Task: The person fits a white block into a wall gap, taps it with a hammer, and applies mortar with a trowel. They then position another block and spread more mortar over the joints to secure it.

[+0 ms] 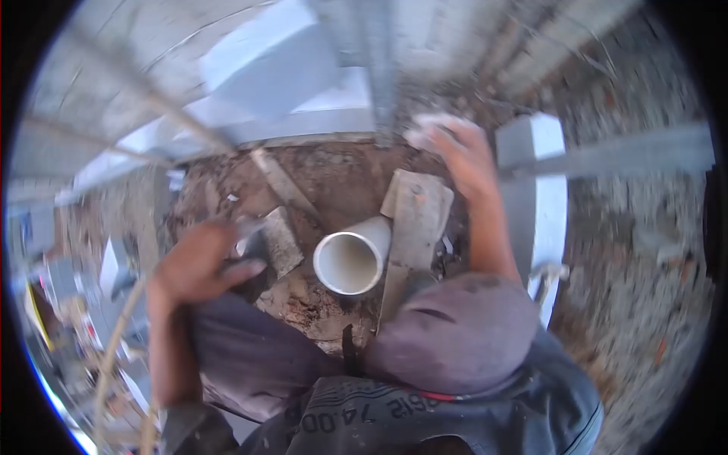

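Observation:
A white plastic pipe (349, 262) stands between my knees, its round open end facing up towards me. My left hand (199, 262) is left of the pipe, above my knee, blurred, with thumb and fingers curled round a small dark-grey thing (254, 246) whose kind I cannot make out. Up and to the right of the pipe, my right hand (466, 155) is closed on a crumpled white wad (434, 129), perhaps cloth or paper. Pieces of board (413, 220) lie against the pipe's right side. A rough block (282, 241) sits between my left hand and the pipe.
Bare reddish soil (341, 171) surrounds the pipe, with a wooden strip (284, 186) slanting across it. A grey metal post (383, 76) rises ahead, and a bar (622, 152) crosses at the right. White panels (273, 72) edge the far side. A hose (121, 334) runs at the left.

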Available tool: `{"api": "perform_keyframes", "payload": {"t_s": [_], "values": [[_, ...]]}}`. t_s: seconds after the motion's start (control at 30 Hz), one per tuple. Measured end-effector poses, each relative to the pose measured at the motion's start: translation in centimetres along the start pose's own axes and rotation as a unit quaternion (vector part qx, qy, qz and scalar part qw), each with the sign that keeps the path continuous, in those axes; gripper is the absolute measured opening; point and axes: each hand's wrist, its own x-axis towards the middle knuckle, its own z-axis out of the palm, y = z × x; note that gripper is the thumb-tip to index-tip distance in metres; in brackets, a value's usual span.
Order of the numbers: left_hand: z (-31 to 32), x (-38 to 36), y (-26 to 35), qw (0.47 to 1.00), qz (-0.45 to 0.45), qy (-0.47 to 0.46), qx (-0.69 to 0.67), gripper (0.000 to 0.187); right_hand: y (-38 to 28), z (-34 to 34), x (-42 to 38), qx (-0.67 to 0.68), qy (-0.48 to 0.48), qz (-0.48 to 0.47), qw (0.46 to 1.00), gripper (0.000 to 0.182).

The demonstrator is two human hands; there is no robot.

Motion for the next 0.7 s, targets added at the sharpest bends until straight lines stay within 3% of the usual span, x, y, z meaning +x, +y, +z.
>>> {"api": "perform_keyframes", "payload": {"t_s": [0.07,0.1,0.17,0.27,0.33,0.4,0.43,0.5,0.57,0.63,0.7], "values": [[3.8,2.5,-3.4,0.999,0.011,0.032,-0.004,0.054,-0.3,-1.7,-2.4,-0.024,-0.004,0.046,0.999,0.028],[3.3,3.4,-2.7,0.994,-0.063,-0.092,0.021,0.053,-1.4,-1.6,-3.4,-0.029,-0.011,0.074,0.997,0.029],[4.2,3.7,-3.8,0.994,0.066,-0.047,0.075,0.056,-3.2,-1.5,-4.7,-0.101,-0.011,0.07,0.992,0.031],[3.2,5.6,-3.1,0.993,0.069,-0.076,0.051,0.047,-6.5,-0.5,-3.1,-0.349,-0.108,0.073,0.928,0.033],[2.8,5.8,-2.7,0.991,0.084,-0.091,0.041,0.041,-9.0,1.4,-1.3,-0.314,-0.166,0.177,0.918,0.033],[2.9,5.8,-3.5,0.984,0.146,-0.105,0.016,0.038,-9.3,1.6,0.4,-0.366,-0.232,0.174,0.884,0.032],[2.9,6.6,-4.4,0.976,0.179,-0.123,-0.002,0.039,-8.8,1.4,1.1,-0.309,-0.226,0.206,0.901,0.027],[2.7,7.6,-6.4,0.967,0.188,-0.174,0.011,0.04,-10.3,3.6,3.5,-0.321,-0.264,0.228,0.881,0.024],[2.1,8.3,-8.1,0.964,0.201,-0.174,0.009,0.04,-8.5,4.2,5.9,-0.497,-0.359,0.106,0.783,0.028],[4.7,11.6,-7.5,0.963,0.172,-0.203,-0.038,0.039,-9.7,8.6,6.3,-0.575,-0.373,-0.009,0.728,0.034],[5.4,10.7,-9.6,0.958,0.151,-0.229,-0.088,0.039,-9.7,12.1,6.5,-0.622,-0.363,-0.001,0.694,0.035]]}}
